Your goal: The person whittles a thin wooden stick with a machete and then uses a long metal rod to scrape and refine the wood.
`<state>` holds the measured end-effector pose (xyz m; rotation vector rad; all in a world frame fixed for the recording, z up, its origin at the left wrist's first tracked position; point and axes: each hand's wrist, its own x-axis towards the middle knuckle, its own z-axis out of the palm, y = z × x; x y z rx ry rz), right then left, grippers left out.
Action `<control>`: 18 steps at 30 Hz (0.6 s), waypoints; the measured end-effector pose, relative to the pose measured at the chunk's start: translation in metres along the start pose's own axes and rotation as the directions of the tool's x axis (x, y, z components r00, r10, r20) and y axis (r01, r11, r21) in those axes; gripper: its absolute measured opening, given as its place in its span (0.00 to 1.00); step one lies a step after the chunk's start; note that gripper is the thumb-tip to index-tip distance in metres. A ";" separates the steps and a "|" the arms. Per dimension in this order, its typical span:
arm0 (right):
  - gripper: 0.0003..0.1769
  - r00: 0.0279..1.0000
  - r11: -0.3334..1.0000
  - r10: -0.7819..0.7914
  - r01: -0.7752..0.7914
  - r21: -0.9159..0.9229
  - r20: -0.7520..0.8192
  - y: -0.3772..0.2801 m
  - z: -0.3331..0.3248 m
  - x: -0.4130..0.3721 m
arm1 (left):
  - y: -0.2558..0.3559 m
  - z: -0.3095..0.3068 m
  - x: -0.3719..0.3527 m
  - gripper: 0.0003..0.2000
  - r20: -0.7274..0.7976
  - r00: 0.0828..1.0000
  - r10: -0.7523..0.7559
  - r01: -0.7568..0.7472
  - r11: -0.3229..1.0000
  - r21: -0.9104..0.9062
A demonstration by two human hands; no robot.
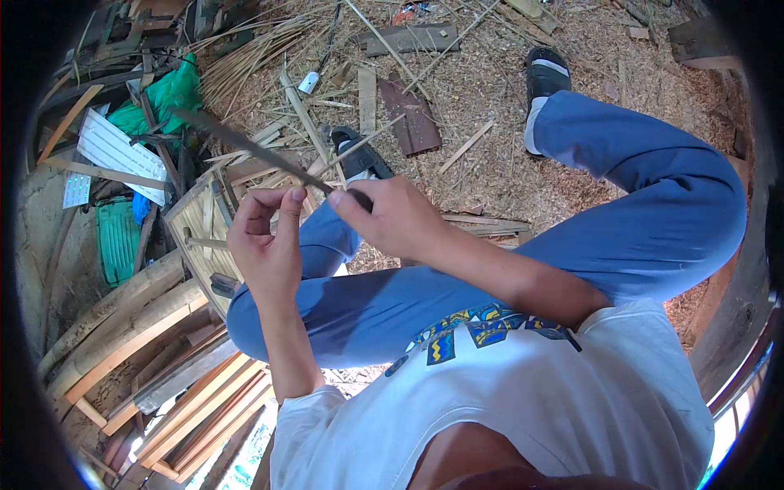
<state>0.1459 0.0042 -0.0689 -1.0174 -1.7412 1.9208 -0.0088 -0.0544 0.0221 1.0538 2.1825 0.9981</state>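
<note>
**Item: Long blade held in two hands, seated worker, littered workshop floor**

Principal object: long dark blade [253,151], narrow and straight. It slanted from the right hand up and away past the left hand, and its free tip stood over the clutter beyond.

Right hand [392,216]: closed in a fist round the blade's near end, knuckles up, held over the lap. The handle itself was hidden inside the grip.

Left hand [265,245]: raised just beside the right, wrist bent. The thumb and curled fingertips [296,194] were pinched together against the blade close to the right fist. Whether a thin sliver also lay in that pinch could not be told.

The two hands were near each other but not touching.

Below the hands: blue trousers [653,204], knees bent, and a white printed T-shirt [523,392].

Beyond the hands:
- black sandals [547,72]
- a dark board [411,118]
- a thin bamboo strip [367,140] slanting away just past the right hand
- a floor of wood shavings [490,90]

To the left-hand side:
- a slatted wooden frame [200,224], just beside the left hand
- a green plastic bag [173,94]
- a white corrugated sheet [118,149]
- bamboo poles [114,314]
- a bundle of fine bamboo splints [249,49] farther off
</note>
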 end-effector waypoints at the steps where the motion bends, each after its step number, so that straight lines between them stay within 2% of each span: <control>1: 0.30 0.999 0.999 -0.044 0.043 0.025 0.012 -0.003 0.001 -0.002 | -0.001 0.000 -0.001 0.04 0.004 1.000 -0.007 0.007 1.000 -0.018; 3: 0.29 1.000 0.999 0.018 -0.018 -0.048 -0.002 0.006 0.006 0.001 | -0.002 -0.002 -0.001 0.04 0.015 1.000 -0.023 0.023 0.998 -0.050; 5: 0.28 0.993 0.992 0.108 -0.110 -0.064 -0.041 0.026 0.011 0.011 | -0.002 -0.005 -0.001 0.04 -0.008 0.999 -0.035 0.035 0.999 0.001; 8: 0.28 0.991 0.991 0.115 -0.120 -0.066 -0.066 0.047 0.012 0.018 | -0.003 -0.006 0.000 0.04 -0.014 1.000 -0.016 0.016 1.000 -0.001; 11: 0.29 0.990 0.990 0.140 -0.140 -0.034 0.014 0.017 0.006 0.013 | -0.006 -0.007 0.001 0.05 -0.009 1.000 -0.002 0.002 1.000 -0.004; 14: 0.34 1.000 0.999 0.016 -0.015 -0.049 0.027 0.007 0.005 0.005 | -0.008 -0.007 0.001 0.05 -0.009 1.000 -0.005 0.005 1.000 -0.007; 18: 0.31 0.990 0.988 0.126 -0.130 -0.079 -0.056 0.037 0.014 0.015 | -0.007 -0.011 0.001 0.05 -0.029 0.999 -0.035 0.036 0.999 0.027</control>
